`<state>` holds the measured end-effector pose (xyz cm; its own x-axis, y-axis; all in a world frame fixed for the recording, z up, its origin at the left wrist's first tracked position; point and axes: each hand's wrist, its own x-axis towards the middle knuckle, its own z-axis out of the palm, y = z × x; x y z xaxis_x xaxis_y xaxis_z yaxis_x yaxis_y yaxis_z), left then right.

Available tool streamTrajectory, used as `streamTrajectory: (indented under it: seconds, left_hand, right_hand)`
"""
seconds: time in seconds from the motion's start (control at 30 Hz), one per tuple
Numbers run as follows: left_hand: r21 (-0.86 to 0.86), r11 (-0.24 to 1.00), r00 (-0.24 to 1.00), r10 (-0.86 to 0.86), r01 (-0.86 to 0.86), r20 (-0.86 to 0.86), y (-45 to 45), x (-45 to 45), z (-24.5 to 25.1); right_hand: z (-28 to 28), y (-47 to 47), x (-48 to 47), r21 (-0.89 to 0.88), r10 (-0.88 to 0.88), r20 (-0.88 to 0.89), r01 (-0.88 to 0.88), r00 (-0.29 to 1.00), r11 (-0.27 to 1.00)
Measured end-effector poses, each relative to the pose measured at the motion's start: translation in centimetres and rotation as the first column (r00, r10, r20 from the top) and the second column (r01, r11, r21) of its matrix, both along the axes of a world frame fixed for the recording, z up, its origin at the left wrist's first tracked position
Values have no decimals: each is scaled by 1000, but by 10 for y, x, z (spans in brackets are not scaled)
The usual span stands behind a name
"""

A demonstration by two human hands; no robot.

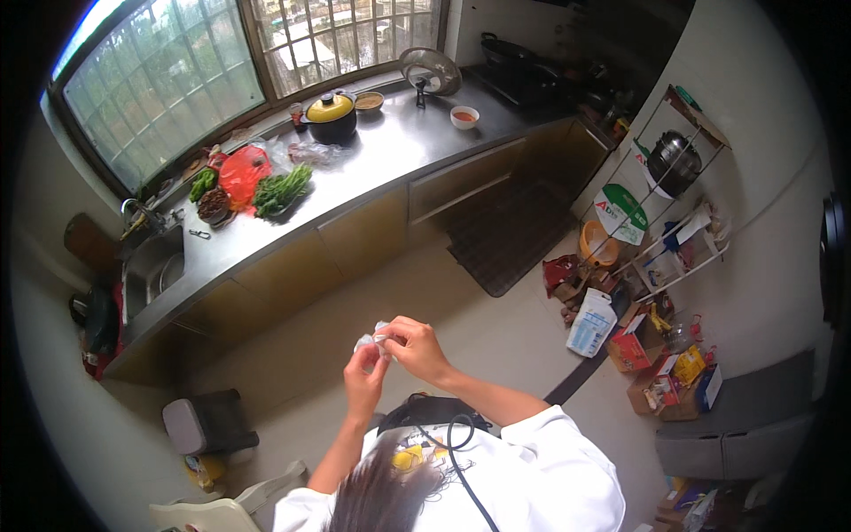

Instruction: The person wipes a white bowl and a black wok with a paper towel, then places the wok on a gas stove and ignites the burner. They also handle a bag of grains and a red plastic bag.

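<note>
In front of my body, above the floor, both hands meet at the fingertips. My left hand (365, 374) pinches a small crumpled white piece (364, 342), which looks like thin tissue or plastic film. From the right, my right hand (420, 347) grips the same white piece between thumb and fingers. My fingers hide part of it, so I cannot tell its exact material or whether it is one piece. Past my hands lies the tiled floor (319, 299), with the steel counter (372, 153) beyond it.
The counter holds leafy greens (282, 191), a red plastic bag (244, 174), a black pot with yellow lid (331, 123) and a white bowl (465, 118). A sink (143, 272) is at left. A stool (206, 422), a dark mat (512, 233) and cardboard boxes (635, 346) stand or lie on the floor.
</note>
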<state>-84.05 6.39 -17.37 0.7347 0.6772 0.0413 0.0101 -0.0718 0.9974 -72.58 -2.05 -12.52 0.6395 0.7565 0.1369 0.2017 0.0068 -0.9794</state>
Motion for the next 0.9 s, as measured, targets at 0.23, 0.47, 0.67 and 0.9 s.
streamTrajectory:
  seconds: [0.23,0.47,0.67,0.9]
  left_hand:
    - [201,960,979,-204,195,25,44,118,-2]
    - [-379,815,897,-374,439,236,107,234,5]
    - [-391,815,877,-272,428,395,196,325,19]
    - [-409,883,944,-102,231,314,270,439,22]
  right_hand:
    - [-6,16,106,-46,-184,-94,180,978,983]
    - [-9,43,226,-40,-350,-169,348,921,936]
    - [12,69,321,-19,-469,-414,507,781,862]
    - [-2,152,455,51,-322,-368,365,872,930]
